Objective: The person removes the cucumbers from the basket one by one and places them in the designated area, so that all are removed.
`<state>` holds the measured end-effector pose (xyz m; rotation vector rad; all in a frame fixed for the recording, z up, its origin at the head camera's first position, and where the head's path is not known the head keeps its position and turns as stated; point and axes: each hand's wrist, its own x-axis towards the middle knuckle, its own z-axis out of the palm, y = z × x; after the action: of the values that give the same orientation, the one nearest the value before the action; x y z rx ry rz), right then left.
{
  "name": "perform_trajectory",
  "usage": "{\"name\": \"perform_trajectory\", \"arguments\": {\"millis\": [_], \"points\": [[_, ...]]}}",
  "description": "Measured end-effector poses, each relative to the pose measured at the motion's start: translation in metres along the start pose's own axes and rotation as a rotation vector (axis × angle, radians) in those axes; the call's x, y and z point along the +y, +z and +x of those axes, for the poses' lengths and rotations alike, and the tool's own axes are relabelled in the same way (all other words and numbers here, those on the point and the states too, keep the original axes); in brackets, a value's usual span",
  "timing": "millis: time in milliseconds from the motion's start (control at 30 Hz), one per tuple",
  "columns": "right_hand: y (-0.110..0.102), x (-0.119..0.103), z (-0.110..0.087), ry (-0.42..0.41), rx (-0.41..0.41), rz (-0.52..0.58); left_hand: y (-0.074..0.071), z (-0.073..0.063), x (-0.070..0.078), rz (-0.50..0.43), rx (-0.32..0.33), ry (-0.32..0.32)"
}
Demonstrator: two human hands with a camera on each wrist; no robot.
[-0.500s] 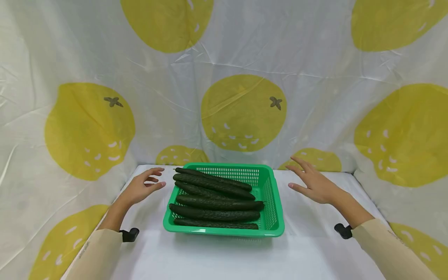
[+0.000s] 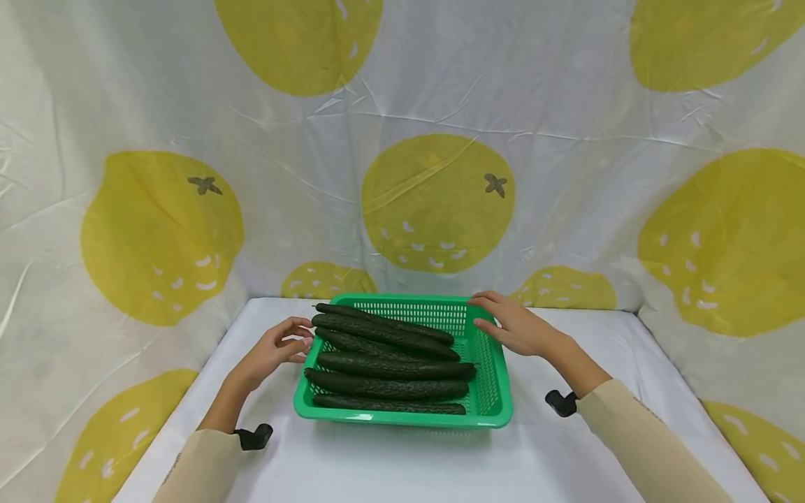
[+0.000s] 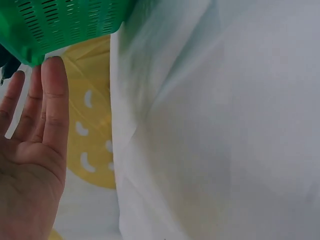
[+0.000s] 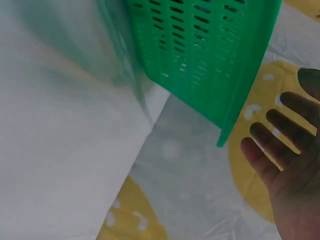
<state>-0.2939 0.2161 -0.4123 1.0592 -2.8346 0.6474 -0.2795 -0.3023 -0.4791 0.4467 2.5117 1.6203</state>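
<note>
Several long dark green cucumbers [image 2: 390, 367] lie side by side in a green plastic basket [image 2: 402, 418] with slotted walls. At the basket's left rim is my left hand [image 2: 272, 353], fingers lightly bent and fingertips right at the edge. The left wrist view has its fingers [image 3: 55, 105] reaching up to the rim's corner. On the other side my right hand [image 2: 512, 325] reaches over the far right corner, its fingers overlapping the rim in the head view. In the right wrist view those fingers [image 4: 272, 145] are spread beside the basket wall [image 4: 200, 60], holding nothing.
The basket stands on a table with a white cloth [image 2: 402, 464]. Behind and at both sides hangs a white curtain [image 2: 302, 188] with large yellow lemon prints. A small black device [image 2: 254, 438] sits at the left wrist, another [image 2: 561, 403] at the right.
Both hands have moved inward to the basket: the left to the right and slightly down, the right to the left as far as the rim. The basket and cucumbers stay in place.
</note>
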Motion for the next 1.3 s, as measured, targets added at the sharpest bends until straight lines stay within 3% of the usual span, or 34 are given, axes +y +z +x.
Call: {"name": "perform_trajectory", "arguments": {"millis": [300, 667, 1000, 1300], "points": [[-0.006, -0.024, 0.032, -0.079, -0.016, 0.010, 0.016, -0.003, -0.009, -0.087, 0.034, 0.006], [0.003, -0.042, 0.071, -0.076, -0.103, 0.126, 0.029, -0.001, -0.002, -0.140, 0.081, 0.005], [0.027, -0.035, 0.090, -0.009, -0.132, 0.179, 0.041, 0.009, -0.001, -0.188, 0.131, 0.001], [0.051, -0.029, 0.102, -0.002, -0.115, 0.206, 0.051, 0.008, 0.000, -0.272, 0.188, -0.053]]}}
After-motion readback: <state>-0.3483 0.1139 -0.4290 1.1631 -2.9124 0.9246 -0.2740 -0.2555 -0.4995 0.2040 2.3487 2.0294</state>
